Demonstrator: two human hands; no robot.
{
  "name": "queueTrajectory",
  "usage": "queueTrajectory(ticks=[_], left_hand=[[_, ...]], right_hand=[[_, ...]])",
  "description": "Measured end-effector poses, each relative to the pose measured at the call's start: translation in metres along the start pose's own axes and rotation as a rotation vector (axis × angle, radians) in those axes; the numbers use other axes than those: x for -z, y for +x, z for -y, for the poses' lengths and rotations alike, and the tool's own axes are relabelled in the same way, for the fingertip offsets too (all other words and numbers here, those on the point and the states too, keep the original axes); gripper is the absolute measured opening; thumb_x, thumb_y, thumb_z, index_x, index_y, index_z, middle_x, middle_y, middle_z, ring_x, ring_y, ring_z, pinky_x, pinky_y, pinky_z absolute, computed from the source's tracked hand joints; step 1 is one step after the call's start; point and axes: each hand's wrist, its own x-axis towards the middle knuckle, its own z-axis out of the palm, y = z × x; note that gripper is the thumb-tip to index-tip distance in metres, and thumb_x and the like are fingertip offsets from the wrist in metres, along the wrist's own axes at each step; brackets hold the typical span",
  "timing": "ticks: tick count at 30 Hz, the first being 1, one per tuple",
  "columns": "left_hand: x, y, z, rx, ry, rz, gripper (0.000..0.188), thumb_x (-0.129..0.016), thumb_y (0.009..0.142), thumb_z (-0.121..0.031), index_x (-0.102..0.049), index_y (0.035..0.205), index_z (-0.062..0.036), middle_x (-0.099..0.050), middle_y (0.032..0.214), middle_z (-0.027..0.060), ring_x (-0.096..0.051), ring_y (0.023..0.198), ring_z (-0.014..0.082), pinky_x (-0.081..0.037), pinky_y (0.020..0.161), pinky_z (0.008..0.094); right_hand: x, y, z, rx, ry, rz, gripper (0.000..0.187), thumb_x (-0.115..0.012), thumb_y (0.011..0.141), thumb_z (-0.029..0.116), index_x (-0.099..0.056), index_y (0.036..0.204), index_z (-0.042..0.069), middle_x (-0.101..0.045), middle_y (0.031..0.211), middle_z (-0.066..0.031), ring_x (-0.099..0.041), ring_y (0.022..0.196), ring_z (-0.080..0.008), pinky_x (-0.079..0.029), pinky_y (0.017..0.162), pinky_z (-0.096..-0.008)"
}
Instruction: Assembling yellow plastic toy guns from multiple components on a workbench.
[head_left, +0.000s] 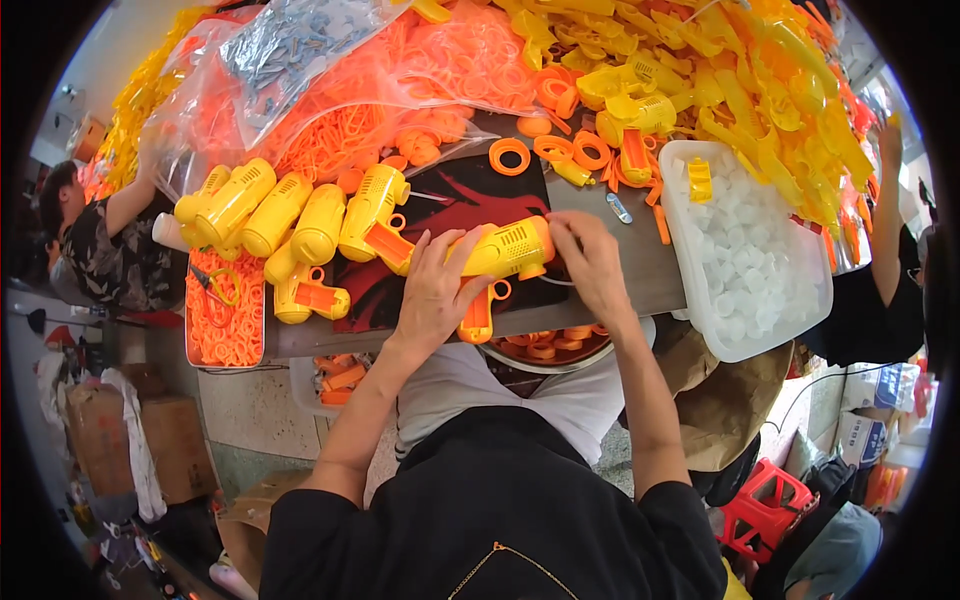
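Note:
My left hand (430, 285) is closed around the rear of a yellow plastic toy gun (500, 250), held level above the table's front edge. An orange trigger ring and handle hang below its body. My right hand (598, 265) has its fingers closed at the gun's right end, on an orange end cap (543, 238); the fingertips are partly hidden. To the left, several similar yellow toy guns (318, 225) lie in a row, some with orange handle parts. Loose orange rings (510, 157) rest on a dark red-and-black mat (465, 190) beyond my hands.
Bags of orange parts (390, 80) and heaped yellow shells (760, 80) crowd the back. An orange-filled tray (225, 345) with scissors (215, 285) stands left, a bin (750, 348) of whitish pieces right. A bowl (560, 367) of orange rings sits below the table edge. People work on both sides.

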Motion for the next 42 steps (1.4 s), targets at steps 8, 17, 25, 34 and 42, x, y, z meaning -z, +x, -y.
queueTrajectory(ticks=[8, 17, 25, 34, 42], left_hand=[[-0.016, -0.008, 0.008, 0.011, -0.195, -0.206, 0.051, -0.068, 0.093, -0.033, -0.055, 0.132, -0.0036, -0.056, 0.132, 0.0152, -0.052, 0.125, 0.0341, -0.027, 0.118, 0.0528], [-0.016, -0.01, 0.009, 0.089, -0.03, -0.255, 0.054, -0.067, 0.092, -0.043, -0.06, 0.129, -0.0051, -0.059, 0.124, 0.0106, -0.056, 0.117, 0.0283, -0.016, 0.12, 0.0585], [-0.015, -0.014, 0.015, 0.111, -0.064, -0.272, 0.054, -0.068, 0.09, -0.044, -0.06, 0.127, -0.0054, -0.064, 0.116, 0.0101, -0.059, 0.11, 0.0271, -0.019, 0.119, 0.0538], [-0.02, -0.011, 0.01, 0.067, -0.101, -0.275, 0.053, -0.068, 0.091, -0.044, -0.058, 0.129, -0.0082, -0.061, 0.116, 0.0084, -0.058, 0.109, 0.0267, -0.022, 0.117, 0.0536], [-0.016, -0.008, 0.008, -0.025, -0.079, -0.277, 0.051, -0.068, 0.089, -0.031, -0.057, 0.132, -0.0067, -0.06, 0.113, 0.0076, -0.058, 0.111, 0.0259, -0.008, 0.12, 0.0646]], right_hand=[[-0.006, 0.134, -0.047, 0.198, -0.798, -0.169, 0.017, -0.067, 0.088, 0.019, -0.073, 0.092, 0.003, -0.07, 0.093, -0.0132, -0.062, 0.1, -0.0296, -0.044, 0.085, -0.0466], [-0.02, 0.179, -0.107, 0.413, -1.145, -0.067, 0.006, -0.063, 0.078, 0.012, -0.067, 0.073, 0.013, -0.067, 0.079, -0.0078, -0.063, 0.088, -0.0279, -0.041, 0.08, -0.0443], [-0.077, 0.157, 0.052, 0.447, -0.377, 0.164, 0.017, -0.066, 0.09, 0.016, -0.071, 0.1, 0.003, -0.07, 0.094, -0.0134, -0.068, 0.092, -0.0317, -0.052, 0.078, -0.042], [-0.193, 0.215, 0.08, 0.956, -0.808, 0.141, 0.015, -0.06, 0.082, 0.001, -0.063, 0.095, 0.005, -0.059, 0.093, -0.0125, -0.066, 0.081, -0.0308, -0.054, 0.071, -0.0414], [-0.155, 0.198, 0.085, 0.877, -0.103, 0.099, 0.014, -0.073, 0.087, 0.01, -0.066, 0.097, 0.004, -0.064, 0.099, -0.0101, -0.064, 0.084, -0.0305, -0.052, 0.073, -0.0386]])
